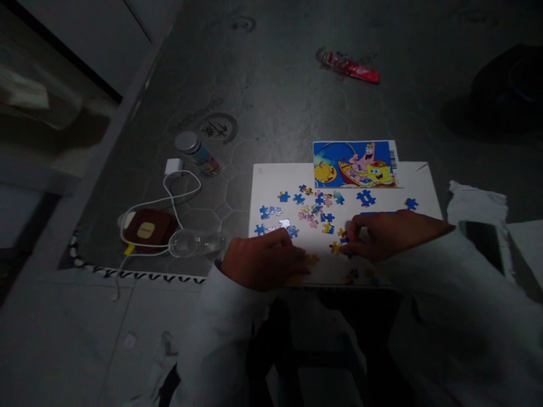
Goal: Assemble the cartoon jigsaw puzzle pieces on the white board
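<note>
Scattered puzzle pieces, mostly blue, pink and yellow, lie on a white board. My left hand is low over the board's near left part, fingers together, a yellow puzzle piece at their tips. To its right, my right hand has thumb and fingers closed at a yellow and blue puzzle piece. Part of a blue item shows behind that hand. A picture card with cartoon figures lies across the board's far edge. Dim light and the hands hide some nearby pieces.
Left of the board are a clear plastic bottle, a brown case, a white charger with a looping cable, and a lidded tube. A red wrapper lies far off. White paper is at the right.
</note>
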Available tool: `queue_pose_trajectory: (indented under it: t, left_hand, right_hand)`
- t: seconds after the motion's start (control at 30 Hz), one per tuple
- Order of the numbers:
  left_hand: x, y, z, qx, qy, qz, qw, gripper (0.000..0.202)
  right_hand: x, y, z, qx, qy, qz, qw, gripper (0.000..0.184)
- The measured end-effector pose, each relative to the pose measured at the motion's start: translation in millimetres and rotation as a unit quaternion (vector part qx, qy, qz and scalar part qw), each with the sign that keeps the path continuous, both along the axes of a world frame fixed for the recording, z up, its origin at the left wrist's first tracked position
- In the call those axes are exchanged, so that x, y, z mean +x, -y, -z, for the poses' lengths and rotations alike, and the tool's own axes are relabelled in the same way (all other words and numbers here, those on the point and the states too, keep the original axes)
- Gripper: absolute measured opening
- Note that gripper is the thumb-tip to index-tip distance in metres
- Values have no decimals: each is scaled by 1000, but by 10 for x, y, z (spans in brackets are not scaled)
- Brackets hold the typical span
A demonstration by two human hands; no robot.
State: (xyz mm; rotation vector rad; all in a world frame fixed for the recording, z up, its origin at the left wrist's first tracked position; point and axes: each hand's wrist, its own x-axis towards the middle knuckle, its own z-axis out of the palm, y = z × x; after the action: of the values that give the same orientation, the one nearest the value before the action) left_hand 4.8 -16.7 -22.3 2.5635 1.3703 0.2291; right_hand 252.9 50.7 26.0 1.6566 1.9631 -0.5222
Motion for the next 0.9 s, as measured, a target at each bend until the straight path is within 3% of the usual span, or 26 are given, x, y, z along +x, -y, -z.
queue_pose_trajectory:
  t: [0.1,0.27,0.63,0.9]
  left_hand:
    - [-22,-4,0,-22,0,-8,1000,34]
    - [29,-10,-20,-43,8,-11,999,28]
    - [85,4,-15,31,9,-18,999,31]
    - [122,-5,-65,-20,44,-68,997,29]
  right_hand:
    - [-12,-33,-64,-47,37,4,998,34]
    - [-95,-71,-107,-12,36,-1,999,41]
    - [-194,-91,-12,15,35,-20,999,46]
    - [-187,-123,47,-46,7,-71,996,41]
